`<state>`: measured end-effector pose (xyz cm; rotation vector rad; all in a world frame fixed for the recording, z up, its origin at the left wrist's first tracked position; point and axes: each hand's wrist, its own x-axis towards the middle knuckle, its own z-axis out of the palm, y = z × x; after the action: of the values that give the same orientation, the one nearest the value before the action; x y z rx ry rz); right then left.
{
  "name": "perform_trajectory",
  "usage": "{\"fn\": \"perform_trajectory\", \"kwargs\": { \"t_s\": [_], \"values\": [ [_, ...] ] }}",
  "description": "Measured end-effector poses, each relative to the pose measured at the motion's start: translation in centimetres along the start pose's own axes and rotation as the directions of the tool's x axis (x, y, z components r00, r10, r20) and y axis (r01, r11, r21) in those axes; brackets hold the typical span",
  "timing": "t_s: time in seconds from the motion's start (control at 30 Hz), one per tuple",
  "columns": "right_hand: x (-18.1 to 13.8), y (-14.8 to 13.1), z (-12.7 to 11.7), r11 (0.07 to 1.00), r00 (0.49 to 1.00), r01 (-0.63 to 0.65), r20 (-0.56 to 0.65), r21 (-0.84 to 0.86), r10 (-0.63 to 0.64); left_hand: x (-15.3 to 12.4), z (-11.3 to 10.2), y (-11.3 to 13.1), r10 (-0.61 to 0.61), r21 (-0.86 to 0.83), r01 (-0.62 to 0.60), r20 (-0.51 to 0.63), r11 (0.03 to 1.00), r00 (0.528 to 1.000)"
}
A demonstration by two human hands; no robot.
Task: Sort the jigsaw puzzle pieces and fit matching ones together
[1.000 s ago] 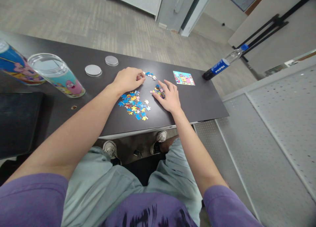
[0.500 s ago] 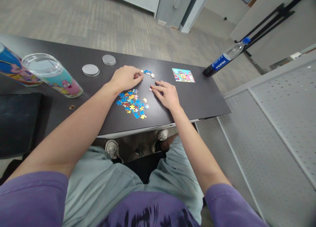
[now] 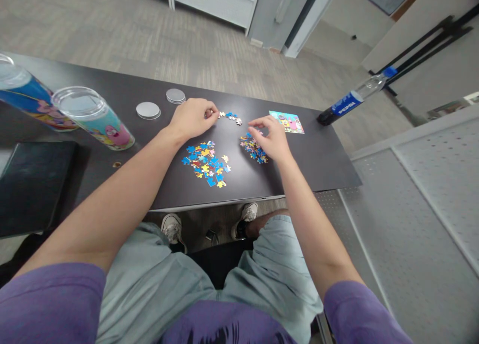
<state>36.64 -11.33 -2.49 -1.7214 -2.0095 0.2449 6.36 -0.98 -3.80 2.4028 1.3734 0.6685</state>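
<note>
My left hand (image 3: 192, 118) rests curled on the dark table (image 3: 307, 159), its fingertips pinched on a small puzzle piece beside a short joined strip of pieces (image 3: 230, 117). My right hand (image 3: 272, 137) hovers just above a small cluster of puzzle pieces (image 3: 252, 148), thumb and forefinger pinched together; what they hold is too small to name. A bigger pile of loose blue, yellow and red pieces (image 3: 205, 163) lies between my arms near the table's front edge. A small picture card (image 3: 290, 121) lies just beyond my right hand.
Two clear cartoon-printed tubes (image 3: 93, 118) lie at the far left, with two round metal lids (image 3: 148, 110) beside them. A Pepsi bottle (image 3: 350, 102) lies at the table's right corner. A black pad (image 3: 30, 184) sits at the left. Perforated grey panels stand to the right.
My right hand has lifted off the table from lying flat on the small cluster and closed into a pinch above it. My left hand has stayed by the joined strip.
</note>
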Motion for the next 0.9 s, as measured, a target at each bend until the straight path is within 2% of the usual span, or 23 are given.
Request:
{"fn": "perform_trajectory", "kwargs": {
  "t_s": [0.17, 0.3, 0.47, 0.67, 0.77, 0.9],
  "values": [
    [7.3, 2.3, -0.5, 0.986, 0.980, 0.060, 0.181, 0.155, -0.088, 0.2, -0.3, -1.3, -0.030, -0.024, 0.029, -0.043, 0.999, 0.999],
    [10.1, 3.5, 0.9, 0.970, 0.959, 0.079, 0.249, 0.230, -0.137, 0.4, -0.4, -1.9, -0.034, -0.049, 0.031, -0.071, 0.998, 0.997],
    [10.4, 4.7, 2.0, 0.942, 0.948, 0.075, 0.271, 0.326, -0.169, 0.3, 0.2, -2.2, -0.013, -0.071, 0.008, -0.074, 0.997, 0.997],
    [10.2, 5.6, 1.6, 0.897, 0.917, 0.026, 0.347, 0.442, -0.198, 0.2, 0.6, -2.6, -0.004, -0.105, -0.003, -0.073, 0.995, 0.997],
    [9.9, 4.9, 1.5, 0.874, 0.902, 0.050, 0.354, 0.483, -0.247, 0.2, 0.5, -2.5, 0.002, -0.124, -0.011, -0.071, 0.992, 0.998],
    [8.9, 2.7, 1.8, 0.842, 0.871, 0.077, 0.374, 0.534, -0.317, 0.3, 0.5, -2.7, 0.012, -0.142, -0.024, -0.085, 0.990, 0.996]
  ]
}}
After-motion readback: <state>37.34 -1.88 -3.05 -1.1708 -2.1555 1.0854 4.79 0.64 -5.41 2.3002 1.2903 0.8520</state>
